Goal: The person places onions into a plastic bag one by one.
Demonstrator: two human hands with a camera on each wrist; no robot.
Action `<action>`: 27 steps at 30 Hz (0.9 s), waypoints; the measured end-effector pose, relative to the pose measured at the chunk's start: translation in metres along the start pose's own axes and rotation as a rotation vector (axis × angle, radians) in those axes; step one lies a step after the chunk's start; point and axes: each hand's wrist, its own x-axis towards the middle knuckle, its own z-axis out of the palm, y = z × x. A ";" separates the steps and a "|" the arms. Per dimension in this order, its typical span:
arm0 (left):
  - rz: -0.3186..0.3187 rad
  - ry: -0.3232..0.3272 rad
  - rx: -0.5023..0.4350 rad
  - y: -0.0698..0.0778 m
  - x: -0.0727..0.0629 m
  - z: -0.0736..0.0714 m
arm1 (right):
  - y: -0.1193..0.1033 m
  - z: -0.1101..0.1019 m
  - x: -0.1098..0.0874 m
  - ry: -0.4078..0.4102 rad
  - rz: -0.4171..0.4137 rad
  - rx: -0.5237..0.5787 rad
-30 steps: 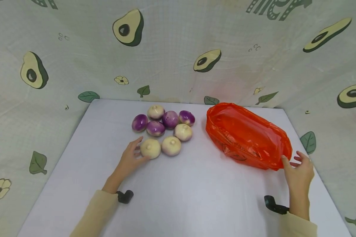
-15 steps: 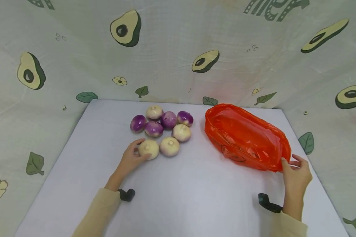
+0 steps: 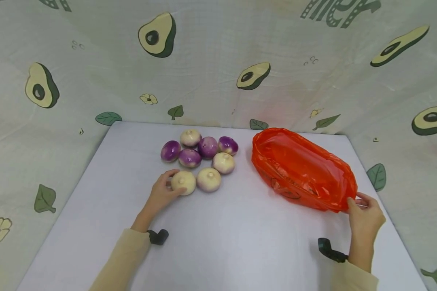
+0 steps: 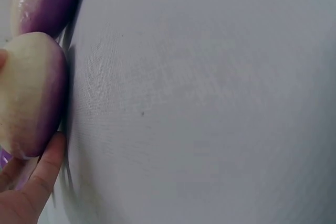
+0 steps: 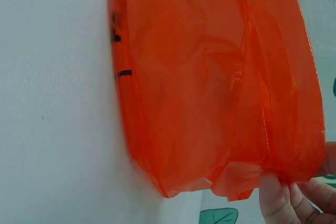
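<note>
My left hand (image 3: 162,193) curls its thumb and fingers round a purple-and-white turnip (image 3: 183,182) that sits on the table. In the left wrist view, a finger (image 4: 48,163) lies against the purple underside of this turnip (image 4: 26,93). A second turnip (image 3: 209,180) stands right beside it, pale side up. At the right, my right hand (image 3: 365,216) pinches the near right edge of a red plastic bag (image 3: 298,165), which lies with its mouth spread wide. The right wrist view has the thumb (image 5: 273,198) on the outside of the bag's rim.
Behind the held turnip several more turnips (image 3: 190,157) cluster, some purple side up, some pale. A white table (image 3: 236,242) carries everything. A cloth printed with avocados (image 3: 218,60) hangs behind and along both sides.
My left fingers have closed in round the turnip, which stays in place. My right hand has taken hold of the bag's edge. The bag has shifted only slightly.
</note>
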 end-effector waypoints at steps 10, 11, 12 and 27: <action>-0.004 0.010 0.006 0.002 0.003 0.000 | 0.002 -0.001 -0.005 -0.011 0.022 -0.014; -0.004 0.012 0.007 0.002 0.003 0.000 | 0.002 -0.001 -0.005 -0.011 0.023 -0.016; -0.004 0.013 0.008 0.002 0.003 0.000 | 0.002 -0.001 -0.006 -0.011 0.020 -0.019; -0.040 0.017 0.015 0.004 -0.001 0.002 | 0.010 -0.001 -0.018 -0.033 0.028 -0.040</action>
